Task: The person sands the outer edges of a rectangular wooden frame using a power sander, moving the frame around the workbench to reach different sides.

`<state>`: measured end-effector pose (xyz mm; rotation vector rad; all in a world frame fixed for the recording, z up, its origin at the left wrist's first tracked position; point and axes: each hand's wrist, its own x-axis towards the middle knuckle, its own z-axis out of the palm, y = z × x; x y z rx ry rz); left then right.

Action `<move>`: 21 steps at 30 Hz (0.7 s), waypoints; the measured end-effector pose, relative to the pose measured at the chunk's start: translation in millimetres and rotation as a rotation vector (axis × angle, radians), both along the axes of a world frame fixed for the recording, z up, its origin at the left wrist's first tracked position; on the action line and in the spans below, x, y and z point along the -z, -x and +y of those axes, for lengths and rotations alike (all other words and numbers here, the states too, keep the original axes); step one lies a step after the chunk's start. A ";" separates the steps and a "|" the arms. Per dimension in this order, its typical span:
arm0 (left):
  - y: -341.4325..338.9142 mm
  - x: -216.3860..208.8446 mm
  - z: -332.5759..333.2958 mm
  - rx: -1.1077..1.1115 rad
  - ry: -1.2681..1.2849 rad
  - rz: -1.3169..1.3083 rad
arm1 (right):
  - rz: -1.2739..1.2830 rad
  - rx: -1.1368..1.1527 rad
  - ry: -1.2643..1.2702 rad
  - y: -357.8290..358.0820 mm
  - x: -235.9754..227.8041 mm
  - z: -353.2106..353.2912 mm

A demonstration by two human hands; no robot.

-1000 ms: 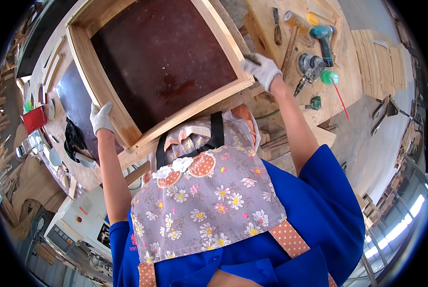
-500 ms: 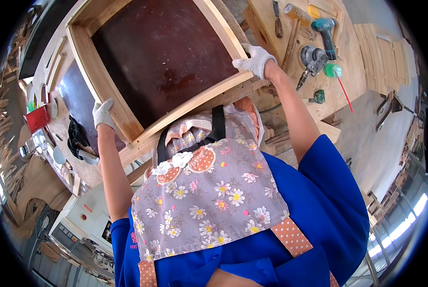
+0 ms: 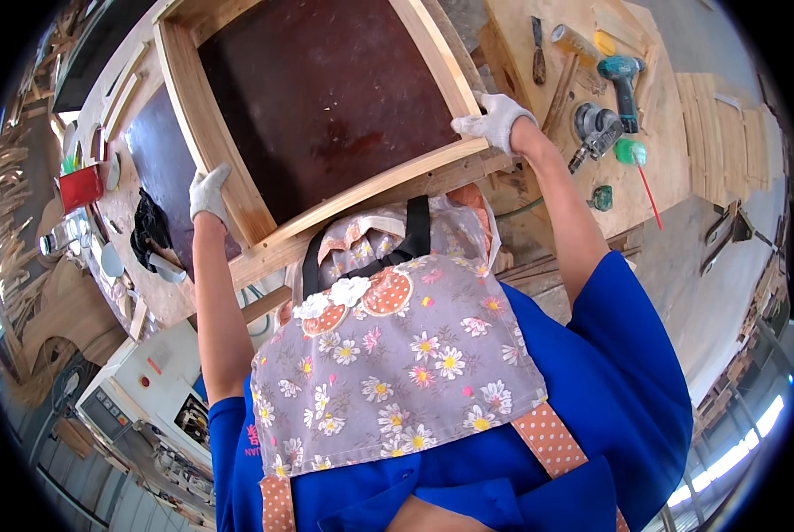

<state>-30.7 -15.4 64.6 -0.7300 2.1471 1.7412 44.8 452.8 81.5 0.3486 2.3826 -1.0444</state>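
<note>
bright | glare: lower-right strip (image 3: 770, 415) | soft shadow inside wooden frame (image 3: 204, 115) | edges fisheye-bent

On the left chest of your blue shirt (image 3: 623, 355) stands pink lettering (image 3: 253, 439), a larger character above small Latin letters, partly covered by your apron (image 3: 406, 355). The red marking (image 3: 155, 366) on the white machine (image 3: 131, 377) is too small to read.
</note>
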 end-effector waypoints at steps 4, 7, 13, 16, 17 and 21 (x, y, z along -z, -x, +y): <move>-7.7 -10.6 7.5 0.004 -0.175 -0.024 | 0.013 0.183 0.333 -9.2 3.8 15.1; -17.3 -17.9 3.1 0.032 -0.325 -0.078 | 0.022 0.512 0.641 -13.2 2.3 21.6; -57.9 -20.3 -13.2 -0.111 -0.516 -0.160 | 0.155 0.516 0.579 2.8 -1.2 39.3; -84.7 -21.1 -5.7 -0.115 -0.467 -0.093 | 0.144 0.540 0.583 26.7 -11.1 46.7; -90.7 -18.7 -6.9 -0.138 -0.489 -0.116 | 0.166 0.531 0.576 35.6 -16.9 46.4; -106.2 -6.2 -10.8 -0.222 -0.626 -0.116 | 0.231 0.410 0.513 73.1 -42.8 42.3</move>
